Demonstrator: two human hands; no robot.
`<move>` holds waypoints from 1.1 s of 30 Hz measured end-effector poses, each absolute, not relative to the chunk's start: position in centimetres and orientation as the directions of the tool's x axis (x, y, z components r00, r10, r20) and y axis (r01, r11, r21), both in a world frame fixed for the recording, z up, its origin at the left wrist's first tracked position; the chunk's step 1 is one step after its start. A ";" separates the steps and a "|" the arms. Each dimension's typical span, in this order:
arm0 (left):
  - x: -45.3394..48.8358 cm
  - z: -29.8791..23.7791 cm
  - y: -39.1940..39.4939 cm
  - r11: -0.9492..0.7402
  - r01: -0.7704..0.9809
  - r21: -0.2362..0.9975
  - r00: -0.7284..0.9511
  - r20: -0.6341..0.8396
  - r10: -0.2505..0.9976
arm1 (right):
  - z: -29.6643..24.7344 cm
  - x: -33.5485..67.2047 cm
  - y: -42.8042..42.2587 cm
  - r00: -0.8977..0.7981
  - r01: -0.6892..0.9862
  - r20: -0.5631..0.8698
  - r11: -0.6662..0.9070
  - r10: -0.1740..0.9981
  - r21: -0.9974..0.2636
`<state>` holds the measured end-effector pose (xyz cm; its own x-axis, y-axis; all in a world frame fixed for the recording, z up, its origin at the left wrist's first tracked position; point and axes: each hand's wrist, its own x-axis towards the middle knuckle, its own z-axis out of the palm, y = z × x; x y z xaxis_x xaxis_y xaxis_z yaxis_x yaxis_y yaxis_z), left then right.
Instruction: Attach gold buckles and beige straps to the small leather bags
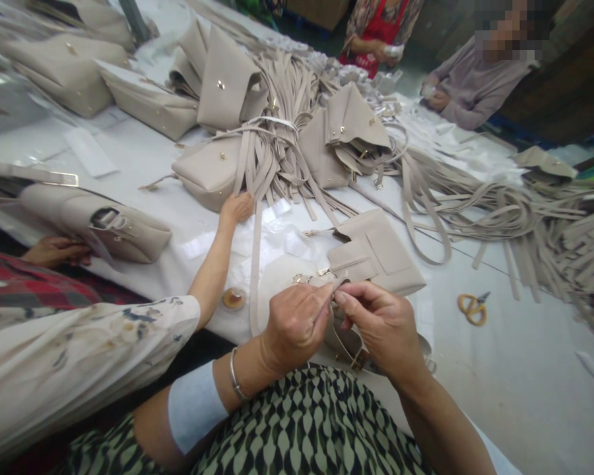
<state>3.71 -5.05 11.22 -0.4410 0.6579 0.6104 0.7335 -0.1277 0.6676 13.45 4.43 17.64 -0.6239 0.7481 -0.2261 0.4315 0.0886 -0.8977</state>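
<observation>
My left hand (297,323) and my right hand (383,323) meet at the table's near edge, both pinched on a beige strap (327,280) with a gold clasp. That strap belongs to a small beige bag (376,254) lying flat just beyond my fingers. A buckle end of the strap (357,359) hangs under my right palm. A silver bangle sits on my left wrist.
A neighbour's arm in a floral sleeve reaches from the left to a long strap (255,264). Beige bags (212,168) and a heap of straps (475,204) cover the white table (515,382). Yellow scissors (472,308) lie right. Two people work at the far side.
</observation>
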 end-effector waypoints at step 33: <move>3.5 13.7 -4.2 0.032 -0.430 0.902 -0.457 -0.249 0.854 | 18.6 14.7 5.6 -0.663 0.434 -0.386 -0.090 0.642 -0.896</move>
<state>3.48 -4.19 13.73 -0.4572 0.8539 -0.2486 -0.4304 0.0322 0.9021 14.68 5.55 18.59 -0.6626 0.6419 -0.3858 0.4343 -0.0903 -0.8962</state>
